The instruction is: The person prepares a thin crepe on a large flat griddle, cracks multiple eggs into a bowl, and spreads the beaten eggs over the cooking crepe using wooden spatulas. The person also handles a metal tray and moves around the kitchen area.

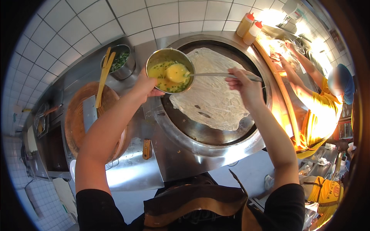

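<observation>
My left hand [147, 86] grips the side of a steel bowl [149, 56], tilted toward me, with yellow beaten egg and chopped green onion [157, 73] in it. In my right hand [244, 85] is the handle of a metal ladle [208, 74]. The ladle's cup, full of egg, rests inside the bowl. Below and right of the bowl, a thin pale sheet of dough [211, 95] with a few small holes lies on a round griddle [185, 121]. Part of the dough's edge is hidden behind my right wrist.
On the left, a steel pot [122, 70] holds chopped greens beside a round wooden chopping block [75, 115] bearing a cleaver [90, 111] and wooden tongs [104, 76]. Two squeeze bottles [250, 29] and a curved wooden rail [277, 78] border the right, where a co-worker [323, 112] stands.
</observation>
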`<state>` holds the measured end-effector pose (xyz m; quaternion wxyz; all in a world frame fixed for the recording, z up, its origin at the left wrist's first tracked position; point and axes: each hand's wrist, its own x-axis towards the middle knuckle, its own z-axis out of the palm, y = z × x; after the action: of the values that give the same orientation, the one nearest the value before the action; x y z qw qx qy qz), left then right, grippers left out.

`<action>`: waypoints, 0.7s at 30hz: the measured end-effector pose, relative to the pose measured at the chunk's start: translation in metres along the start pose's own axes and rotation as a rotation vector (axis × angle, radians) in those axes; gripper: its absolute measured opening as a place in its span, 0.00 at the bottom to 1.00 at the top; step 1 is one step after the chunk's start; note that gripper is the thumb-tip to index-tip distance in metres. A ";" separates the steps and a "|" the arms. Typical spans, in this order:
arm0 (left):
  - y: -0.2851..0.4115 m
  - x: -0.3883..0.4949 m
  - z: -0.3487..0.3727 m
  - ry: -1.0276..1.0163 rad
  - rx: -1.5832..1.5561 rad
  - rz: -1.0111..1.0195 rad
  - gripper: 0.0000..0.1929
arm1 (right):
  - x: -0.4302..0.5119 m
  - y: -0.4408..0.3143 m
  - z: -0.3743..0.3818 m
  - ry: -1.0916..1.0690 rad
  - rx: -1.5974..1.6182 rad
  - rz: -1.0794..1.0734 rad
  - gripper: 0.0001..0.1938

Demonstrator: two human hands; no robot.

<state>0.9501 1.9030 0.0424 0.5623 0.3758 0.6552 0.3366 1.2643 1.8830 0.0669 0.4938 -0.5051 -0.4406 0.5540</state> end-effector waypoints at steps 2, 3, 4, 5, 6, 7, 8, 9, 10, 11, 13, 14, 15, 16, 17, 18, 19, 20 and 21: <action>0.002 0.007 0.015 0.021 0.030 0.017 0.34 | -0.015 -0.010 -0.036 0.041 -0.155 -0.121 0.16; 0.003 0.010 0.023 0.017 0.038 0.016 0.34 | -0.024 -0.013 -0.053 0.011 -0.261 -0.231 0.16; 0.005 0.013 0.030 0.019 0.054 0.022 0.35 | -0.029 -0.011 -0.064 0.014 -0.342 -0.234 0.14; 0.006 0.016 0.037 0.023 0.070 0.029 0.35 | -0.030 -0.010 -0.076 -0.148 -0.605 -0.594 0.14; 0.007 0.019 0.042 -0.022 0.055 0.088 0.39 | -0.030 -0.009 -0.087 -0.288 -0.873 -0.927 0.14; 0.008 0.021 0.047 -0.019 0.064 0.073 0.39 | -0.027 -0.007 -0.094 -0.398 -1.091 -1.260 0.14; 0.009 0.024 0.053 -0.010 0.071 0.053 0.39 | -0.026 -0.002 -0.098 -0.433 -1.166 -1.303 0.15; 0.009 0.027 0.057 0.004 0.081 0.036 0.39 | -0.019 0.002 -0.098 -0.459 -1.149 -1.308 0.14; 0.009 0.029 0.062 0.011 0.076 0.031 0.37 | -0.011 0.008 -0.094 -0.474 -1.110 -1.320 0.14; 0.008 0.031 0.066 0.006 0.081 0.022 0.37 | -0.004 0.013 -0.088 -0.495 -1.072 -1.333 0.13; 0.006 0.034 0.073 -0.010 0.093 0.018 0.37 | 0.016 0.027 -0.070 -0.522 -1.103 -1.277 0.13; 0.005 0.035 0.076 -0.016 0.104 0.020 0.37 | 0.030 0.034 -0.056 -0.480 -1.001 -1.264 0.13; 0.005 0.036 0.080 -0.023 0.116 0.021 0.38 | 0.041 0.042 -0.045 -0.400 -0.868 -1.263 0.12; 0.004 0.038 0.083 -0.031 0.128 0.025 0.38 | 0.044 0.053 -0.036 -0.318 -0.714 -0.897 0.12; 0.004 0.038 0.087 -0.038 0.131 0.045 0.38 | 0.050 0.062 -0.028 -0.195 -0.500 -0.568 0.12; 0.003 0.039 0.091 -0.044 0.131 0.065 0.39 | 0.056 0.067 -0.027 -0.114 -0.294 -0.165 0.13; 0.003 0.039 0.095 -0.049 0.133 0.080 0.39 | 0.062 0.071 -0.029 -0.051 -0.160 -0.121 0.13; 0.003 0.039 0.099 -0.023 0.109 0.025 0.40 | 0.067 0.072 -0.034 -0.025 -0.038 0.001 0.14; 0.004 0.039 0.102 -0.031 0.105 0.031 0.40 | 0.071 0.070 -0.042 -0.007 0.109 0.069 0.15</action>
<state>1.0486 1.9404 0.0123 0.5465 0.4202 0.6573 0.3045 1.2993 1.9444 -0.0151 0.4997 -0.4903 -0.3938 0.5957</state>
